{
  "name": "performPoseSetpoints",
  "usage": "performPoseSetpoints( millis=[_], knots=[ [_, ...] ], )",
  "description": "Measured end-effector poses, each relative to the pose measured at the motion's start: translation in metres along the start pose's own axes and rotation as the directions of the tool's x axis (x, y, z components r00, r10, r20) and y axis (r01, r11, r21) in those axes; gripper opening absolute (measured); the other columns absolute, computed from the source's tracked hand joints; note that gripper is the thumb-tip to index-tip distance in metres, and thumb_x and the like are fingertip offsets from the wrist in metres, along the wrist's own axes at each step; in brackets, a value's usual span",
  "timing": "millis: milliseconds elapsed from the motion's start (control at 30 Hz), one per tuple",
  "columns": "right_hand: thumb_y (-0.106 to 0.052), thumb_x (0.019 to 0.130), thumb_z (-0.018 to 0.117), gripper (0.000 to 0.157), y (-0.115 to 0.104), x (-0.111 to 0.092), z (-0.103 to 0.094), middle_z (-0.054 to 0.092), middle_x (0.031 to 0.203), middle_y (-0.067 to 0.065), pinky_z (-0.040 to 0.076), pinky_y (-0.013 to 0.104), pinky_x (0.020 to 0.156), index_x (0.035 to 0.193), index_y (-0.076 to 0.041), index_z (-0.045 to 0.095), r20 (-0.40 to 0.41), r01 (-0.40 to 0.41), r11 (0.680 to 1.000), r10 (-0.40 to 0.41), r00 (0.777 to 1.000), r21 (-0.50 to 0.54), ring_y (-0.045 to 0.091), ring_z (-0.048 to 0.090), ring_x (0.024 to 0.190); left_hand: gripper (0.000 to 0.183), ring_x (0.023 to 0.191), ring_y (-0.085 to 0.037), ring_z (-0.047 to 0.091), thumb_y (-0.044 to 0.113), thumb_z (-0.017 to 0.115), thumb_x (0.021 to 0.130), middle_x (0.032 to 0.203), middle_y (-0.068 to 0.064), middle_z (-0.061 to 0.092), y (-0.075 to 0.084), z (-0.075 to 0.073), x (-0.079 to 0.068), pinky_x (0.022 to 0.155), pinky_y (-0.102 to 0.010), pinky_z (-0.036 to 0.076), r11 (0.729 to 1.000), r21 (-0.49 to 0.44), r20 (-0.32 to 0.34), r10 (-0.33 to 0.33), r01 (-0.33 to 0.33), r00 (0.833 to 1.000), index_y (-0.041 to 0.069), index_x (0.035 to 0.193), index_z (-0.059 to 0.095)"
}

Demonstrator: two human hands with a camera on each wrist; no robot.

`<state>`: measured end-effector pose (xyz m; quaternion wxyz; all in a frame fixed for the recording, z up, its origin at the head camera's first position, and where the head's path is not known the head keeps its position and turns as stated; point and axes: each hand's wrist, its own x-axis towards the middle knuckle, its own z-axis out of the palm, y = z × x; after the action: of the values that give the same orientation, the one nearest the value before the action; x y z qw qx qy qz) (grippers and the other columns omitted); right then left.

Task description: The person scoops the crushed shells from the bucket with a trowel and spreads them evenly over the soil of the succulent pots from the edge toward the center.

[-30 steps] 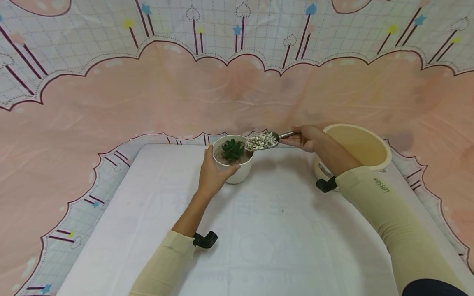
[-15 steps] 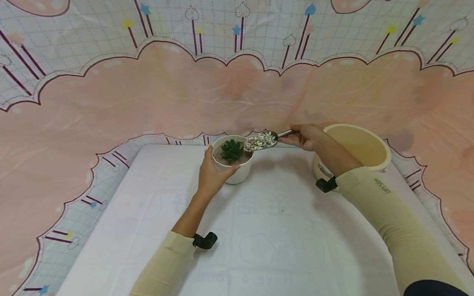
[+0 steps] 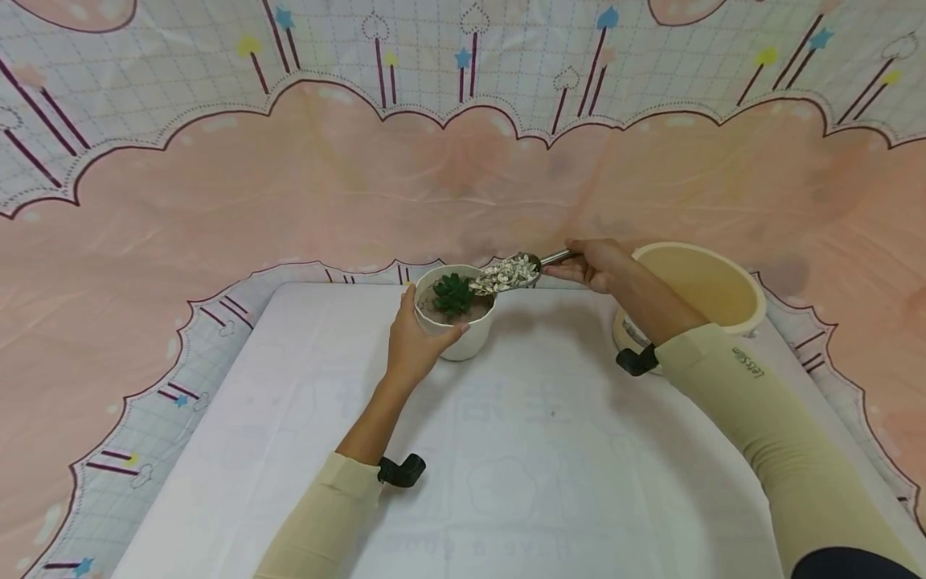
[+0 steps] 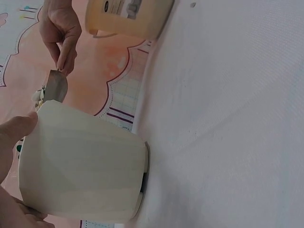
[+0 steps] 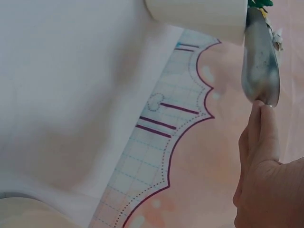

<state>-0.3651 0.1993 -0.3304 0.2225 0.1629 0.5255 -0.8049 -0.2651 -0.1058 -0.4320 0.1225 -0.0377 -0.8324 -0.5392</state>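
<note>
Jutting from right fingers (image 5: 269, 135), heaped scoop (image 5: 261, 61)

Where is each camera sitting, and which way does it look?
Head: on the head, facing forward and down at the white pot; left hand, right hand and sleeves show.
Left wrist: on that wrist, facing the pot's side, scoop and bucket beyond; both hands show in part.
Right wrist: on that wrist, looking along the right hand to the scoop; only that hand shows.
Shared: both wrist views show the pot and scoop.
</note>
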Motion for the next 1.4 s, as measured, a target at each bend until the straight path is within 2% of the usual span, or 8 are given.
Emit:
performPoseSetpoints(
  millis=[167, 400, 600, 767, 1033, 1100, 1300, 1400],
  knots=[
    [-0.018, 0.114, 0.043, 0.032, -0.001, -0.001, 0.001, 0.074, 0.086, 0.026, 0.060, 0.036, 0.084, 0.132, 0.006, 0.053, -0.010, 0.008, 1.000, -0.008, 1.000, -0.012, 0.035, 0.078, 0.075, 0.111, 0.148, -0.039, 0.039, 0.029, 0.092, 0.082, 0.164, -0.022, 0.037, 0.000, 0.001, 0.001, 0.116, -0.058, 0.037, 1.000, 0.005, -0.004, 0.005, -0.005, 1.000, -0.001, 0.165, 0.024],
    [-0.018, 0.115, 0.042, 0.026, -0.003, -0.001, -0.002, 0.074, 0.086, 0.025, 0.060, 0.036, 0.084, 0.117, 0.004, 0.057, -0.010, 0.006, 1.000, -0.007, 1.000, -0.014, 0.034, 0.078, 0.075, 0.110, 0.147, -0.038, 0.040, 0.029, 0.092, 0.082, 0.162, -0.022, 0.040, 0.001, 0.002, 0.003, 0.115, -0.057, 0.037, 1.000, 0.006, -0.002, -0.005, 0.006, 1.000, 0.000, 0.164, 0.026],
    [-0.018, 0.115, 0.043, 0.030, -0.005, -0.002, -0.003, 0.075, 0.088, 0.024, 0.060, 0.035, 0.083, 0.134, 0.003, 0.052, -0.013, 0.007, 1.000, -0.007, 1.000, -0.013, 0.033, 0.078, 0.075, 0.108, 0.146, -0.038, 0.041, 0.028, 0.092, 0.082, 0.161, -0.022, 0.042, 0.000, 0.002, 0.005, 0.116, -0.056, 0.037, 1.000, 0.009, -0.004, 0.009, -0.009, 1.000, -0.001, 0.163, 0.028],
    [-0.018, 0.115, 0.042, 0.032, -0.007, -0.001, -0.002, 0.075, 0.088, 0.024, 0.060, 0.035, 0.083, 0.140, 0.001, 0.049, -0.018, 0.010, 1.000, -0.010, 1.000, -0.013, 0.033, 0.078, 0.075, 0.109, 0.147, -0.039, 0.040, 0.026, 0.091, 0.082, 0.161, -0.023, 0.039, 0.002, 0.002, 0.006, 0.116, -0.057, 0.036, 1.000, -0.003, 0.012, 0.007, -0.007, 1.000, -0.001, 0.164, 0.025],
    [-0.019, 0.115, 0.042, 0.034, -0.006, 0.002, 0.002, 0.075, 0.086, 0.024, 0.060, 0.036, 0.083, 0.136, 0.006, 0.051, -0.013, 0.015, 0.999, -0.016, 1.000, -0.037, 0.033, 0.078, 0.074, 0.120, 0.158, -0.044, 0.011, 0.034, 0.091, 0.084, 0.172, -0.026, 0.010, 0.004, 0.006, 0.006, 0.122, -0.060, 0.023, 0.998, 0.012, 0.032, -0.059, 0.058, 0.998, 0.001, 0.167, 0.011],
    [-0.019, 0.115, 0.043, 0.035, -0.006, 0.003, 0.002, 0.075, 0.086, 0.024, 0.060, 0.035, 0.082, 0.138, 0.006, 0.051, -0.020, 0.018, 0.999, -0.019, 1.000, -0.047, 0.033, 0.078, 0.074, 0.121, 0.157, -0.043, 0.016, 0.036, 0.092, 0.083, 0.171, -0.026, 0.013, 0.004, 0.007, 0.006, 0.121, -0.060, 0.026, 0.998, 0.026, 0.022, -0.061, 0.061, 0.998, 0.002, 0.167, 0.012],
    [-0.019, 0.115, 0.043, 0.035, -0.006, 0.003, 0.001, 0.075, 0.085, 0.024, 0.061, 0.035, 0.080, 0.138, 0.006, 0.050, -0.029, 0.018, 0.998, -0.019, 0.999, -0.054, 0.033, 0.078, 0.072, 0.117, 0.147, -0.041, 0.040, 0.037, 0.095, 0.079, 0.161, -0.022, 0.039, 0.000, 0.004, 0.009, 0.114, -0.058, 0.039, 0.997, 0.080, -0.004, -0.018, 0.018, 1.000, -0.001, 0.164, 0.025],
    [-0.019, 0.115, 0.043, 0.035, -0.006, 0.002, 0.001, 0.075, 0.084, 0.024, 0.061, 0.035, 0.079, 0.140, 0.005, 0.049, -0.030, 0.021, 0.998, -0.023, 0.999, -0.056, 0.033, 0.078, 0.071, 0.115, 0.144, -0.041, 0.043, 0.037, 0.096, 0.077, 0.158, -0.023, 0.044, -0.002, 0.000, 0.012, 0.112, -0.058, 0.041, 0.996, 0.087, 0.003, -0.010, 0.010, 1.000, 0.000, 0.163, 0.030]
  ],
)
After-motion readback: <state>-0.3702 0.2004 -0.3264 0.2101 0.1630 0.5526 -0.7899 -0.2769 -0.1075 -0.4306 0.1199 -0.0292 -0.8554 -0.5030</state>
